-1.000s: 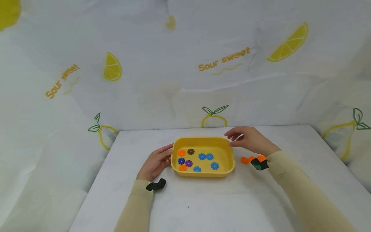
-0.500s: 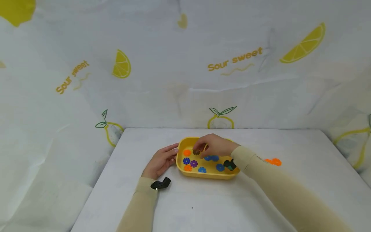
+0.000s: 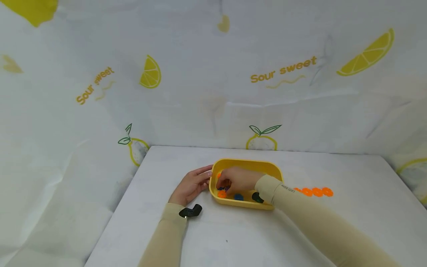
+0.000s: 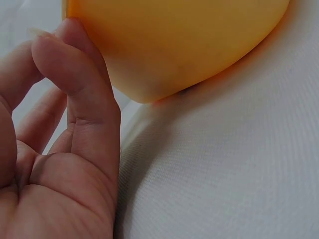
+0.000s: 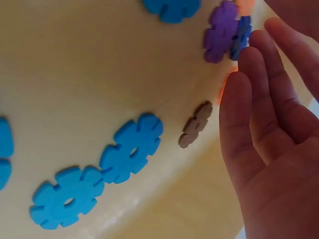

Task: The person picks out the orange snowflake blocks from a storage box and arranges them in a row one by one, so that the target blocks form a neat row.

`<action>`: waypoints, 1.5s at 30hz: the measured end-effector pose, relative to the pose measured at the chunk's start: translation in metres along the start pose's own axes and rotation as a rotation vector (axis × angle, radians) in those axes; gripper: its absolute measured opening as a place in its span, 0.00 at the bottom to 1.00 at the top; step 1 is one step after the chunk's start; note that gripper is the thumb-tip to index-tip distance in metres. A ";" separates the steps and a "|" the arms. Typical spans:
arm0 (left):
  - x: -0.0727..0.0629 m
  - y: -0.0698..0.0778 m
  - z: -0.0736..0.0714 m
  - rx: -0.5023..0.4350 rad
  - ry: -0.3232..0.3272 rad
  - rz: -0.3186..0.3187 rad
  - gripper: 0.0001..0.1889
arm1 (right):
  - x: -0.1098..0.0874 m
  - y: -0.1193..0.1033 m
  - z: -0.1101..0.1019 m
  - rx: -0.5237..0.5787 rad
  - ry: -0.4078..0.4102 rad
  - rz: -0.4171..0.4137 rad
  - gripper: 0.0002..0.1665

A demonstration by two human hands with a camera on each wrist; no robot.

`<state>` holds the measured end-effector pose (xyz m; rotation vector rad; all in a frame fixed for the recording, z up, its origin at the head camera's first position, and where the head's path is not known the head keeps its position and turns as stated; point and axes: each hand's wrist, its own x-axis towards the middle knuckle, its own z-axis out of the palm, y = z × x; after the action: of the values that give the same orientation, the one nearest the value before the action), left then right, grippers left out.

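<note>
A yellow plastic bin (image 3: 245,204) stands on the white table with flower-shaped plastic discs inside. My left hand (image 3: 189,188) rests its fingers against the bin's left wall, without curling round it. Inside the bin, my right hand (image 3: 241,178) reaches down at the left end. In the right wrist view its fingertips are close to a dark blue disc (image 5: 241,38), beside a purple disc (image 5: 220,33); whether they touch it is unclear. A brown disc (image 5: 195,124) and linked-looking blue discs (image 5: 132,148) lie further off. An orange disc (image 3: 221,194) shows at the bin's front left corner.
Several orange discs (image 3: 317,191) lie in a row on the table, right of the bin and partly behind the right sleeve (image 3: 307,211). A white cloth with lemon prints (image 3: 200,92) hangs behind the table's back edge.
From above the bin's right rim, my right hand has moved left and down into the bin, reaching its left end. My left hand stays at the left wall. The head view has shifted slightly.
</note>
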<state>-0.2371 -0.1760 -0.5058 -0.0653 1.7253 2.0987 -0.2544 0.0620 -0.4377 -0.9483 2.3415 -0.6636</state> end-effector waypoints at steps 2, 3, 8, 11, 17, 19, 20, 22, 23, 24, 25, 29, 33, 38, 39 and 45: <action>0.000 0.000 0.001 -0.002 0.001 -0.003 0.26 | 0.001 0.001 0.003 -0.005 -0.005 -0.006 0.14; 0.000 0.000 0.001 -0.004 0.003 -0.004 0.26 | 0.002 0.001 0.004 -0.007 -0.006 -0.011 0.14; 0.000 0.001 0.001 -0.019 0.005 -0.008 0.25 | 0.006 0.002 0.009 -0.039 -0.008 -0.011 0.13; 0.000 0.000 0.001 -0.029 0.006 -0.010 0.25 | 0.008 0.001 0.010 -0.052 -0.007 -0.015 0.13; 0.000 0.000 0.002 -0.038 0.009 -0.006 0.24 | 0.006 0.000 0.011 -0.042 -0.001 -0.022 0.12; 0.000 0.000 0.003 -0.035 0.009 -0.005 0.24 | 0.004 0.002 0.010 -0.024 0.006 -0.012 0.12; 0.000 0.000 0.003 -0.033 0.009 -0.006 0.25 | 0.003 0.003 0.009 -0.012 0.011 -0.004 0.13; 0.000 0.000 0.003 -0.027 0.011 -0.008 0.26 | 0.001 0.004 0.007 0.017 0.020 0.011 0.13; 0.000 0.001 0.003 -0.020 0.010 -0.007 0.27 | 0.001 0.005 0.006 0.033 0.023 0.014 0.13; 0.000 0.000 0.003 -0.017 0.012 -0.009 0.28 | 0.000 0.005 0.005 0.046 0.028 0.017 0.13; 0.000 0.000 0.002 -0.017 0.013 -0.012 0.28 | -0.001 0.004 0.004 0.060 0.033 0.023 0.13; 0.001 -0.001 0.002 -0.016 0.010 -0.015 0.29 | -0.007 0.002 -0.001 0.120 0.053 0.055 0.13; 0.002 -0.001 0.003 -0.018 0.005 -0.014 0.30 | -0.015 0.001 -0.008 0.161 0.076 0.069 0.16; 0.003 -0.002 0.005 -0.022 0.009 -0.018 0.29 | -0.028 0.000 -0.020 0.151 0.121 0.039 0.17; 0.003 -0.002 0.005 -0.022 0.011 -0.018 0.29 | -0.030 0.000 -0.023 0.142 0.135 0.031 0.16; 0.000 -0.003 0.003 -0.009 0.024 -0.022 0.30 | -0.053 0.004 -0.038 0.136 0.215 -0.004 0.16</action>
<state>-0.2354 -0.1727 -0.5082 -0.1124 1.7207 2.0983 -0.2470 0.1129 -0.3973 -0.8576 2.4422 -0.9546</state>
